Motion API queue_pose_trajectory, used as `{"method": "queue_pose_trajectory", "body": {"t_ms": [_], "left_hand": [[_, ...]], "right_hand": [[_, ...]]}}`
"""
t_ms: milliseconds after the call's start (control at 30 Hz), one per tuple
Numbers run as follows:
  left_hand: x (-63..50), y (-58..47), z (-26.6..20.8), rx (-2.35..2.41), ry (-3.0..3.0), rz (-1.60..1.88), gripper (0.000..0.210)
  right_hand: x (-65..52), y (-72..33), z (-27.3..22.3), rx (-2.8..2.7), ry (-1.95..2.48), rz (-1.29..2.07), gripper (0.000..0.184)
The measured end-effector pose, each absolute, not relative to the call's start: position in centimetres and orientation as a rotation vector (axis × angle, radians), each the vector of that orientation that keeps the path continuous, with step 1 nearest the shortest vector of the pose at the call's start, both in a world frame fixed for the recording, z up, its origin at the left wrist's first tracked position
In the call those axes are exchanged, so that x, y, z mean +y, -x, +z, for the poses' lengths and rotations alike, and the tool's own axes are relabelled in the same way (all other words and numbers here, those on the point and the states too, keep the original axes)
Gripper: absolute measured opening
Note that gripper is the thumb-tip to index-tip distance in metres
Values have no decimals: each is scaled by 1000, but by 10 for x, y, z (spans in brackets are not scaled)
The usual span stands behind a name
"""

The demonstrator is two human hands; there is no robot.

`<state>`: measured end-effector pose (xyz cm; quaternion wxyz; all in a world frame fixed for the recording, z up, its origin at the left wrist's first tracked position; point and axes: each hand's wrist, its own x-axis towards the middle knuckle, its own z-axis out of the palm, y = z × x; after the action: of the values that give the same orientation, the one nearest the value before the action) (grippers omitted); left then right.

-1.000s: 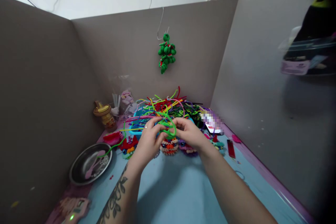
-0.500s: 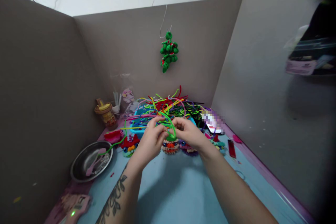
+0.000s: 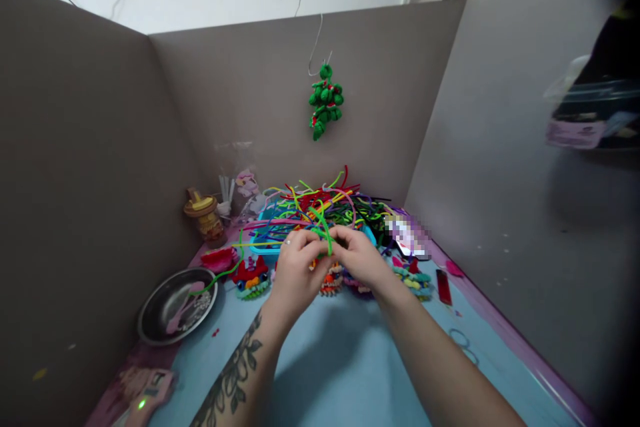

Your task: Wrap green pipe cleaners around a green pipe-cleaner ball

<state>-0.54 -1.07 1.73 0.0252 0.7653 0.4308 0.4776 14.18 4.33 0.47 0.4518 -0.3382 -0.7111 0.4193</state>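
Bright green pipe cleaners point(image 3: 323, 221) are pinched between both hands at the middle of the view, just in front of the blue basket. My left hand point(image 3: 303, 267) is closed on them, its fingertips against those of my right hand point(image 3: 357, 255), which is closed on them too. Fingers hide most of the green piece; a bent strand stands up above them. Behind and below the hands sit several colourful pipe-cleaner figures, one with a red top point(image 3: 251, 278) on the left and a teal one point(image 3: 414, 282) on the right.
A blue basket point(image 3: 265, 250) overflows with loose pipe cleaners point(image 3: 345, 199). On the left lie a metal bowl point(image 3: 150, 321) and a pink glue gun point(image 3: 150, 395) with a green light. A phone point(image 3: 407, 238) and a red lighter point(image 3: 443, 287) lie right. A green ornament point(image 3: 326, 103) hangs behind.
My left hand has rolled over the green pipe cleaners, and both hands sit closer together. Less of the green loop shows. The whole view has shifted slightly.
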Motion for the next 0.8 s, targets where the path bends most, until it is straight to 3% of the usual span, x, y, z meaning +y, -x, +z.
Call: {"method": "queue_pose_trajectory", "body": {"t_ms": [200, 400, 567, 800], "left_hand": [[1, 15, 14, 1304, -1791, 1636, 12], [9, 12, 6, 1031, -1250, 1483, 28], [6, 9, 9, 998, -1224, 1465, 34], [5, 8, 8, 1182, -1441, 1587, 23]], "right_hand": [[39, -148, 9, -1690, 732, 1274, 24], [40, -150, 6, -1585, 639, 1508, 27], [46, -154, 0, -1576, 659, 1583, 29], [45, -153, 3, -1654, 712, 1542, 32]]}}
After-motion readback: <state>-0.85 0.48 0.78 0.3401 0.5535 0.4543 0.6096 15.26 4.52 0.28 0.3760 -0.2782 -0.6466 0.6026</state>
